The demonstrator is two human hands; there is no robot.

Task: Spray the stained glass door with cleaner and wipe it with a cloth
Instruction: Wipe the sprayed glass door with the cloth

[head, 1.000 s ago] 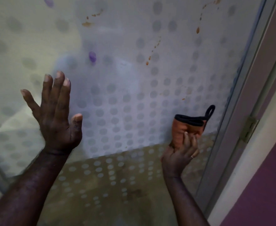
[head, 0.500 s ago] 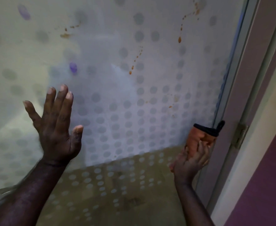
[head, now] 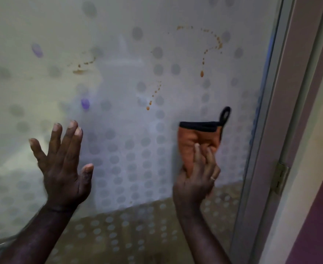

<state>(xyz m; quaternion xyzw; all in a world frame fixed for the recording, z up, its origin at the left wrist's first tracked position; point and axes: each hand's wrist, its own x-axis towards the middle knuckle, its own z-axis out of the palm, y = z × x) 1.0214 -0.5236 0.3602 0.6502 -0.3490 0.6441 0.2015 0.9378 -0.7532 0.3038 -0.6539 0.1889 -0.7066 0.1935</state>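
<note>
Against the frosted, dotted glass door (head: 118,130), my right hand (head: 196,178) presses an orange cloth (head: 196,138) while my left hand (head: 63,164) is raised beside it.

My right grip is clamped on the cloth, fingers bunching its lower part, its black-edged top and hanging loop (head: 225,114) pointing up, low on the pane near the metal door frame (head: 261,149). My left grip is apart, fingers spread, palm toward the glass; I cannot tell whether it touches. Brown stains (head: 202,73) dot the glass above the cloth in curved trails, more (head: 147,108) between my hands higher up, and a smear (head: 79,71) up left. A brass hinge (head: 279,178) sits on the frame to the right.
</note>
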